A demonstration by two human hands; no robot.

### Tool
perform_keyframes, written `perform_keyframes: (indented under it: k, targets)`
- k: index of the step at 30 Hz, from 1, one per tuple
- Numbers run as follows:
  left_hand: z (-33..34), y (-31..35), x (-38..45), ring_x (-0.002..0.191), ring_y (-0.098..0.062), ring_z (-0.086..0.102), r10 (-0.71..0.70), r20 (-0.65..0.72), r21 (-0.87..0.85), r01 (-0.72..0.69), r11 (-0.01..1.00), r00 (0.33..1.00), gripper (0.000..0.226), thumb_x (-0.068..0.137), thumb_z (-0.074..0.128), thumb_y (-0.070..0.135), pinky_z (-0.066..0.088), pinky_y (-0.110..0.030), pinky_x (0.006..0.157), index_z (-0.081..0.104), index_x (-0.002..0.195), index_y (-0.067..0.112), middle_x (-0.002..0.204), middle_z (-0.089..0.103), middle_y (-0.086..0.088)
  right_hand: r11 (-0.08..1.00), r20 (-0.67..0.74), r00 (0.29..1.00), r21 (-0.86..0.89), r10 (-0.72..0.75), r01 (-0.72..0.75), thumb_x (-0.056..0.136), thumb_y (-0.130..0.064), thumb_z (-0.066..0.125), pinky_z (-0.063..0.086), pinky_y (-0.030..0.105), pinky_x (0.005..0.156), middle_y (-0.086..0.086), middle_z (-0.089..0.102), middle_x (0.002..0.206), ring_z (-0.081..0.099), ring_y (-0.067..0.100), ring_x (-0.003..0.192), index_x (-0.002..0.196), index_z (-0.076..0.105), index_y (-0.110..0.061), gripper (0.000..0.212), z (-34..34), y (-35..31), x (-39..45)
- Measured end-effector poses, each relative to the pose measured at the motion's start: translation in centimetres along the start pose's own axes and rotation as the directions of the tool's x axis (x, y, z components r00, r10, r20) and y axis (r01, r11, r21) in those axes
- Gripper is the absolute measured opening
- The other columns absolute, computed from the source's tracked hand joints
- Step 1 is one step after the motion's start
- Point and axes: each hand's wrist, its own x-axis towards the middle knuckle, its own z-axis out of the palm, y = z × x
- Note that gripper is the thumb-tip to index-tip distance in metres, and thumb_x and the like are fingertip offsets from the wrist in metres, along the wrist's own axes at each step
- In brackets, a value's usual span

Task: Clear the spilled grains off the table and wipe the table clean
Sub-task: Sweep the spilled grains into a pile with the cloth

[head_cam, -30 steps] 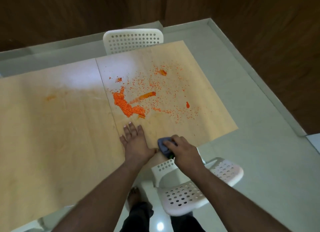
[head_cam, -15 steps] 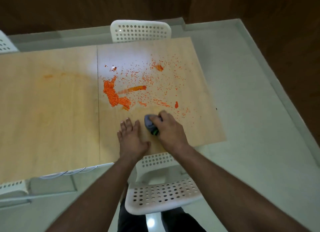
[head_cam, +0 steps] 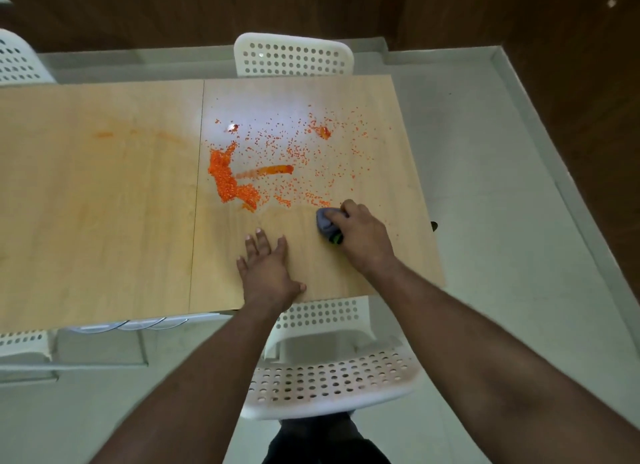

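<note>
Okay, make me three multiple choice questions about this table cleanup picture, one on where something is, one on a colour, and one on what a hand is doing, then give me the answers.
1. Where does the thickest heap of spilled grains lie?
A. Just right of the seam between the two table panels
B. On the seat of the near chair
C. At the far left end of the table

2. What colour are the grains?
A. Green
B. Orange
C. White

3. What is the right hand doing?
A. Resting flat and empty on the table
B. Hanging beside the chair
C. Gripping a grey cloth on the table

Answers:
1. A, the dense pile sits right next to the seam, on its right side.
2. B, every grain is bright orange against the pale wood.
3. C, its fingers curl round the cloth, while the left hand lies flat nearby.
</note>
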Motion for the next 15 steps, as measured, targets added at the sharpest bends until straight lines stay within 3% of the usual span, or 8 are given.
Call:
perform_keyframes:
  k: [5, 9, 11, 15]
  targets:
    - [0.1, 0.8, -1.1, 0.161, -0.039, -0.01, 0.013, -0.005, 0.005, -0.013, 1.0, 1.0, 0.1, 0.092, 0.075, 0.04, 0.013, -0.057, 0.129, 0.011, 0.168, 0.022, 0.174, -0.014, -0.016, 0.998, -0.043, 0.998, 0.028, -0.048, 0.049, 0.093, -0.015, 0.06, 0.051, 0.04, 0.068, 0.006, 0.05, 0.123, 0.049, 0.027, 0.11, 0.139, 0.06, -0.024, 0.048, -1.3, -1.4, -2.7]
    - [0.3, 2.9, -1.1, 0.162, -0.033, -0.013, 0.196, -0.007, -0.005, -0.196, 0.981, 0.981, 0.093, 0.094, 0.062, 0.012, 0.008, -0.049, 0.131, 0.008, 0.169, 0.021, 0.174, -0.018, -0.013, 0.993, 0.009, 0.994, 0.032, -0.11, 0.11, 0.077, -0.008, 0.072, 0.051, 0.038, 0.058, 0.006, 0.052, 0.119, 0.055, 0.029, 0.102, 0.133, 0.062, -0.023, 0.059, 0.1, -0.4, -9.0]
    - [0.2, 4.2, -0.6, 0.162, -0.029, -0.013, 0.249, 0.004, -0.064, -0.248, 0.967, 0.969, 0.094, 0.095, 0.065, 0.016, 0.008, -0.045, 0.131, 0.008, 0.169, 0.021, 0.175, -0.018, -0.01, 0.993, 0.04, 0.993, 0.024, -0.115, 0.114, 0.071, -0.003, 0.076, 0.05, 0.036, 0.056, 0.006, 0.055, 0.12, 0.058, 0.031, 0.102, 0.133, 0.063, -0.022, 0.066, 1.3, 1.6, -11.1]
    - [1.4, 6.6, 0.3, 0.162, -0.031, -0.01, 0.164, 0.033, -0.111, -0.159, 0.981, 0.986, 0.099, 0.095, 0.071, 0.044, 0.006, -0.048, 0.131, 0.008, 0.169, 0.021, 0.175, -0.012, -0.013, 0.989, 0.041, 0.988, 0.024, -0.146, 0.145, 0.07, -0.002, 0.077, 0.055, 0.038, 0.057, 0.007, 0.058, 0.125, 0.059, 0.032, 0.106, 0.134, 0.065, -0.021, 0.068, 1.9, 5.3, -10.5]
